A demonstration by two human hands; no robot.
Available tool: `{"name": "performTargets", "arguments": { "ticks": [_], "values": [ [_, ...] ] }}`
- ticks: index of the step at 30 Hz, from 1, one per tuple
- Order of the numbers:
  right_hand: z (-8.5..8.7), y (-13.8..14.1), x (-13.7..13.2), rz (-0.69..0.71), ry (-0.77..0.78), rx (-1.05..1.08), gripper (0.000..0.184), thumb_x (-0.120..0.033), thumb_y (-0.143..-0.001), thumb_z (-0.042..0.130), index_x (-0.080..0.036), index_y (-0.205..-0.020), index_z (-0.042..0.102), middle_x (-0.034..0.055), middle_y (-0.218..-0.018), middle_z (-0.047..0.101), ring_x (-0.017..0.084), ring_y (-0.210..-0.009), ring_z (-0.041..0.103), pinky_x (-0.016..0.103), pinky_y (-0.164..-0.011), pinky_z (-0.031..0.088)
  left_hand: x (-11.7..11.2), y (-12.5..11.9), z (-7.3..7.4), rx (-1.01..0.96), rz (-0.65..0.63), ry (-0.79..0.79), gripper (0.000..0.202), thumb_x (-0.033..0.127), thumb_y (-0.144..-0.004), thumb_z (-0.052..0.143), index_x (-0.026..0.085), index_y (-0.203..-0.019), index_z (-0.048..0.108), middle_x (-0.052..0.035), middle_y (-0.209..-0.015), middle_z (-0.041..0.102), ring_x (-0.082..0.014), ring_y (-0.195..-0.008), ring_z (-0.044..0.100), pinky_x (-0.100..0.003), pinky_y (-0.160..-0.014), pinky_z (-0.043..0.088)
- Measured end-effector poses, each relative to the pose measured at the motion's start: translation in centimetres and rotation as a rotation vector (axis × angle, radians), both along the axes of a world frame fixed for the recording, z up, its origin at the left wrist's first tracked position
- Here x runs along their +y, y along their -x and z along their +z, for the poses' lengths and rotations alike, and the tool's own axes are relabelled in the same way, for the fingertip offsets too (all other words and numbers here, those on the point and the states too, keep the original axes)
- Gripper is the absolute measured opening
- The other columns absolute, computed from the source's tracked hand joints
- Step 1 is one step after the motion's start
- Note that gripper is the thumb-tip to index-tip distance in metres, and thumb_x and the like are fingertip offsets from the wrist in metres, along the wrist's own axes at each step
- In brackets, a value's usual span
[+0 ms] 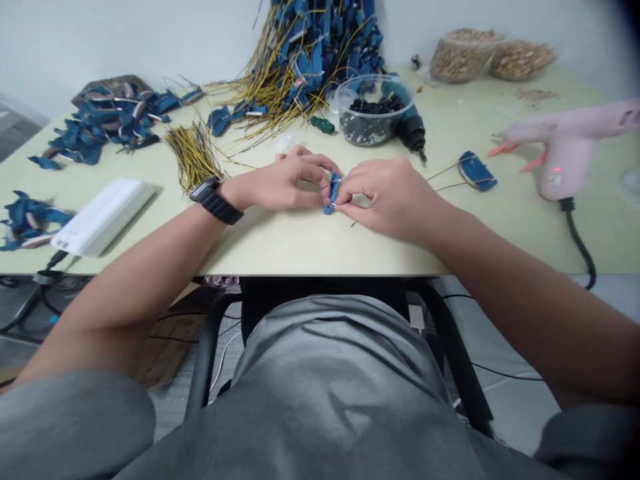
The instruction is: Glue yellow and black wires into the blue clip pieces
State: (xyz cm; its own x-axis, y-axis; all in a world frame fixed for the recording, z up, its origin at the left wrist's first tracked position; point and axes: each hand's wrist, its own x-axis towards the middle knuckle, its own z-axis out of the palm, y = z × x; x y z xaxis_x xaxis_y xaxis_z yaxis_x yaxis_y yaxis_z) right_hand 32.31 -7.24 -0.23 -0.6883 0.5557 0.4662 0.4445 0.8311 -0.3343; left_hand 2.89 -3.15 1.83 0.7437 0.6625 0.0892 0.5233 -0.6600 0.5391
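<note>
Both hands meet at the middle of the pale table (310, 247). My left hand (285, 181), with a black watch on its wrist, pinches a small blue part (332, 193) from the left. From the right, my right hand (385, 193) pinches the same part with fingers closed. The part stands roughly upright between the fingertips, just above the table top. A thin wire runs out from under my right hand toward the right.
A big heap of blue parts with yellow wires (310, 53) lies behind. A clear bowl of dark pieces (373, 113), a pink glue gun (570, 147), a finished blue part (477, 171), a yellow wire bundle (195, 157), a white box (103, 217), more blue parts (100, 123) surround.
</note>
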Motion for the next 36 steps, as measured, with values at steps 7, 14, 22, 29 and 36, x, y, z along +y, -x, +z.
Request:
{"name": "performTargets", "arguments": {
  "ticks": [7,14,22,29,36],
  "values": [
    [-0.05,0.06,-0.08,0.004,-0.019,-0.03,0.019,-0.022,-0.11,0.08,-0.027,-0.098,0.094,0.0069,-0.109,0.095,0.032,-0.105,0.087,0.047,-0.102,0.064,-0.13,0.03,0.06,0.001,0.015,0.007,0.053,0.078,-0.1,0.09,0.026,-0.108,0.094,-0.0131,-0.17,0.083,-0.0528,-0.167,0.058,-0.082,-0.152,0.031],
    [0.3,0.11,-0.52,0.009,-0.045,-0.036,0.025,-0.023,-0.116,0.074,-0.028,-0.103,0.095,0.0079,-0.111,0.095,0.031,-0.106,0.085,0.046,-0.102,0.063,-0.36,-0.16,0.34,0.021,0.024,0.005,0.049,0.075,-0.101,0.088,0.027,-0.104,0.093,-0.0126,-0.174,0.082,-0.0546,-0.168,0.057,-0.085,-0.149,0.031],
    [0.15,0.17,-0.31,0.009,-0.021,-0.012,0.027,-0.026,-0.116,0.073,-0.028,-0.1,0.095,0.0069,-0.105,0.093,0.03,-0.102,0.083,0.045,-0.099,0.06,-0.63,-0.29,0.52,0.013,0.039,0.025,0.045,0.073,-0.1,0.09,0.028,-0.104,0.095,-0.0085,-0.175,0.082,-0.0547,-0.169,0.054,-0.085,-0.149,0.026],
    [-0.13,0.37,0.0,0.002,0.039,0.047,0.019,-0.023,-0.108,0.081,-0.028,-0.097,0.095,0.0048,-0.1,0.093,0.027,-0.093,0.081,0.043,-0.092,0.058,-0.73,-0.42,0.66,0.025,0.053,0.028,0.048,0.075,-0.1,0.089,0.027,-0.102,0.094,-0.0098,-0.176,0.081,-0.0569,-0.168,0.052,-0.088,-0.147,0.026],
    [-0.3,0.56,0.2,-0.041,0.146,0.095,0.016,-0.027,-0.105,0.084,-0.026,-0.096,0.097,0.0037,-0.09,0.088,0.023,-0.082,0.073,0.041,-0.084,0.052,-0.54,-0.24,0.54,0.015,0.035,0.021,0.044,0.072,-0.102,0.09,0.028,-0.102,0.094,-0.0082,-0.174,0.082,-0.0534,-0.167,0.052,-0.082,-0.148,0.027]
  ]
}}
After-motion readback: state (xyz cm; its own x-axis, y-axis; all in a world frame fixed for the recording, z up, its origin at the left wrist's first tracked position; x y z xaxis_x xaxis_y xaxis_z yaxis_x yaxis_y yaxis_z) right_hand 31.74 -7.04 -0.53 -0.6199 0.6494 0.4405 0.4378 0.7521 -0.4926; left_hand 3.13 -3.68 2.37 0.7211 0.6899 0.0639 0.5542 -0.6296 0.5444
